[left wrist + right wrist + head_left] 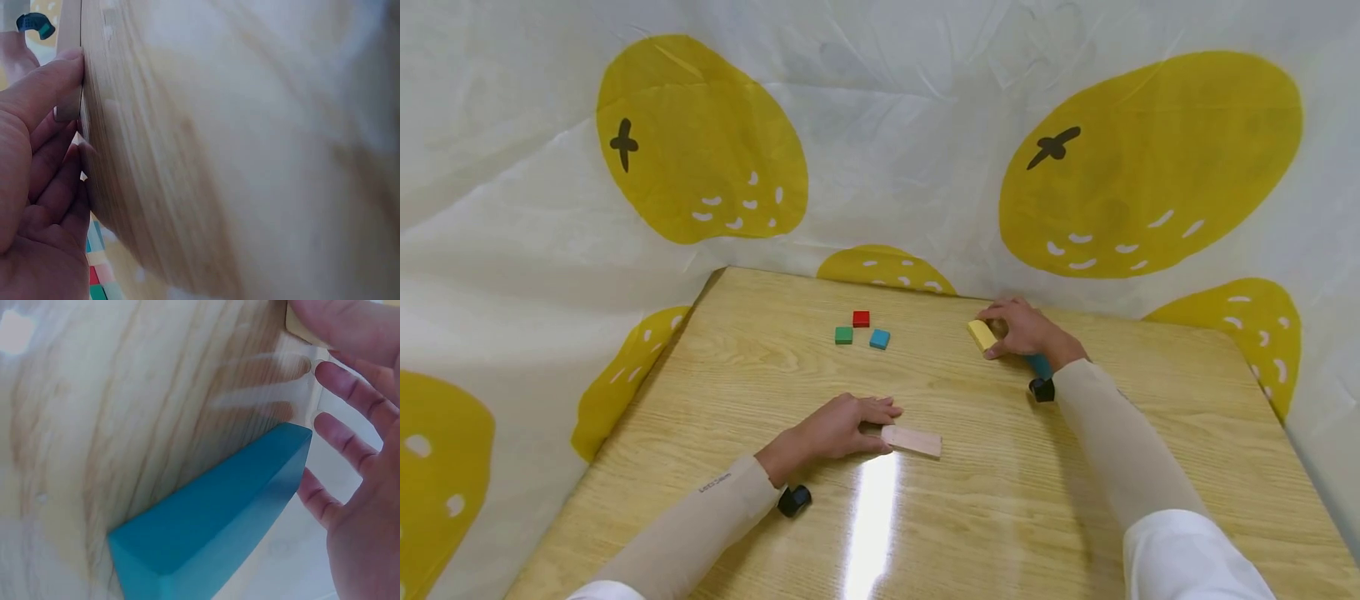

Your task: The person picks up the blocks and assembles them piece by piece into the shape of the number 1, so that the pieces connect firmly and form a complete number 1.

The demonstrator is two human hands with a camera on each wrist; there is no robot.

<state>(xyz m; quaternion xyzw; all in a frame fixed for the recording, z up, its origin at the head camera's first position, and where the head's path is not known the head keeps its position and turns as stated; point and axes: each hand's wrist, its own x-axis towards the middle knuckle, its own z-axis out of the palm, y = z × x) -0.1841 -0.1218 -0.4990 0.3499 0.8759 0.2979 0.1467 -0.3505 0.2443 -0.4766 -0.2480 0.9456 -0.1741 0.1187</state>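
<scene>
My left hand [838, 427] has its thumb and fingers around the near-left end of a flat, pale wooden block [917, 442]. In the left wrist view, the thumb lies against the wooden block [69, 103], which is flat on the table. Farther off to the right, my right hand [1026, 329] pinches a yellow block [981, 336] between thumb and fingers at its two ends. A long blue block [1039, 365] lies below the right wrist, partly hidden; the right wrist view shows this blue block [212, 512] close beside the spread lower fingers.
Small red [861, 318], green [844, 335] and light-blue [879, 339] squares sit grouped on the wooden table [760, 367] toward the back. A white cloth [895, 167] with yellow fruit prints hangs behind the table and along its left side.
</scene>
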